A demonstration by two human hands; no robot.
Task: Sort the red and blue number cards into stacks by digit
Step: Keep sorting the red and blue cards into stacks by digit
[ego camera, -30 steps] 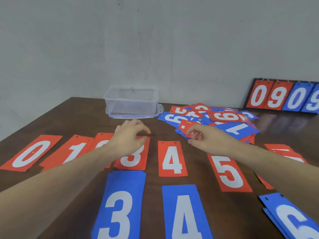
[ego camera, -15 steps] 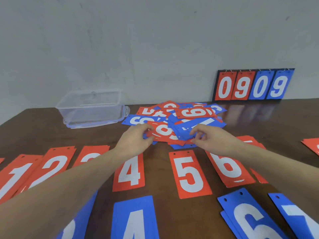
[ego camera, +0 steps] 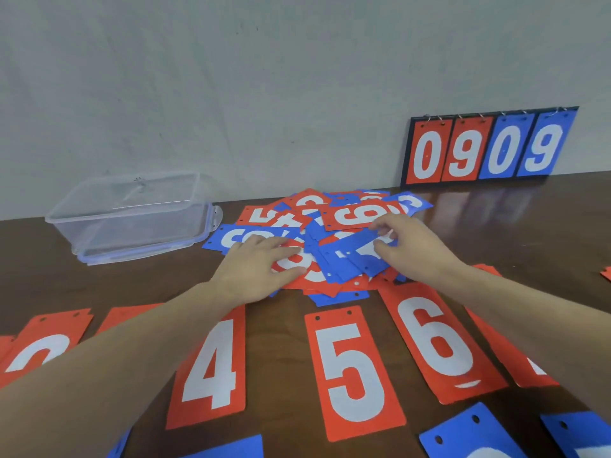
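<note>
Two bare hands over the jumbled heap of red and blue number cards (ego camera: 330,233) at the far middle of the dark brown wooden table (ego camera: 529,233). Left hand (ego camera: 261,269) laid flat — fingers straight, slightly spread, pressing on a red card with a white digit (ego camera: 297,262) at the heap's near edge; digit partly covered, unreadable. Right hand (ego camera: 406,249) curled, thumb and forefinger pinching a blue card (ego camera: 350,256) tilted up off the heap. Nearer, laid out in a row: red card marked 4 (ego camera: 211,365), red card marked 5 (ego camera: 353,371), red card marked 6 (ego camera: 436,342) — apart from the heap, flat on the wood. Blue cards cut off along the bottom edge. Clear plastic lidded box (ego camera: 132,216) just left of the heap. Black flip scoreboard reading 0909 (ego camera: 489,147) propped against the wall.
</note>
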